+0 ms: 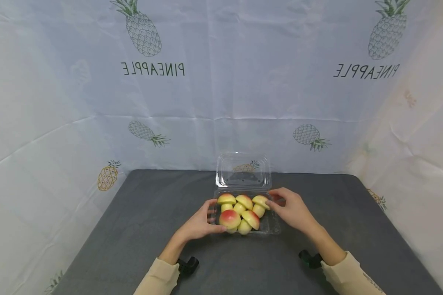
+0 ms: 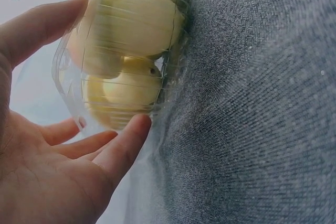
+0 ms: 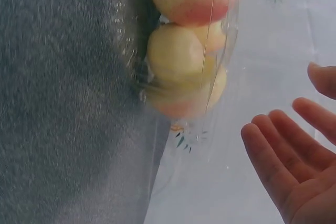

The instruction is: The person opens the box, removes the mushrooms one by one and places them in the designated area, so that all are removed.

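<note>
A clear plastic clamshell box (image 1: 274, 224) sits on the dark tabletop, its lid (image 1: 243, 172) raised at the back. Inside lie several toy mushrooms (image 1: 230, 218) with yellow-and-red caps and pale yellow stems; bare space shows at the box's front right. My left hand (image 1: 201, 221) holds the box's left side, thumb near the front corner and fingers along the side wall. In the left wrist view its fingertips touch the ribbed plastic. The right hand (image 1: 293, 209) hovers by the right rim with fingers spread; in the right wrist view that hand (image 3: 299, 161) is apart from the box and holds nothing.
The dark grey table (image 1: 144, 213) has rounded back corners. White cloth (image 1: 243, 94) printed with pineapples hangs behind it and at both sides. Dark wrist cameras (image 1: 188, 265) are strapped below each hand, near the beige sleeves.
</note>
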The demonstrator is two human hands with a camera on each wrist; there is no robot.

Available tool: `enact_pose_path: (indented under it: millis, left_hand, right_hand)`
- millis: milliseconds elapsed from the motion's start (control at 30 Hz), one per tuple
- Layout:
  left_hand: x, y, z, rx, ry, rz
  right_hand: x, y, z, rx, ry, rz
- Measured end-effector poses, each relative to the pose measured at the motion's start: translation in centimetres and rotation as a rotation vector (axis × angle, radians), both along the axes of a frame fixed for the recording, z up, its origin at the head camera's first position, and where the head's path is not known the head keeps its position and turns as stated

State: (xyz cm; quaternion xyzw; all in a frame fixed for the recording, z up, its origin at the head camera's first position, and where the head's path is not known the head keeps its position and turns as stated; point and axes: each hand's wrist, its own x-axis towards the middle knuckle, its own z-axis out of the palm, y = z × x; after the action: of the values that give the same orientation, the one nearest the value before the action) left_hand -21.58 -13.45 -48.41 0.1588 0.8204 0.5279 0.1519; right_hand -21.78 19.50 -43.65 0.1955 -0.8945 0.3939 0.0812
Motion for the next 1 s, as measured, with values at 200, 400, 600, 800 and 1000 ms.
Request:
enact_pose_path:
  millis: [200,400,600,800,1000]
  left_hand:
    - [-0.1,0.0,-0.1,0.002,0.004,-0.002]
    - [-0.1,0.0,-0.3,0.003,0.001,-0.003]
    - [0.0,0.0,-0.3,0.008,-0.001,0.000]
    - [0.2,0.0,-0.3,0.009,-0.004,-0.006]
    - [0.1,0.0,-0.3,0.008,-0.013,0.003]
  right_hand:
    - [0.8,-0.6,-0.2,0.004,0.001,0.015]
    - [1.4,-1.5,-0.5,0.012,-0.030,0.030]
    - [1.7,-2.4,-1.2,0.014,-0.079,0.043]
    - [1.9,-3.3,-1.9,0.050,-0.092,0.049]
    - [1.7,-4.1,-2.6,0.094,-0.074,0.083]
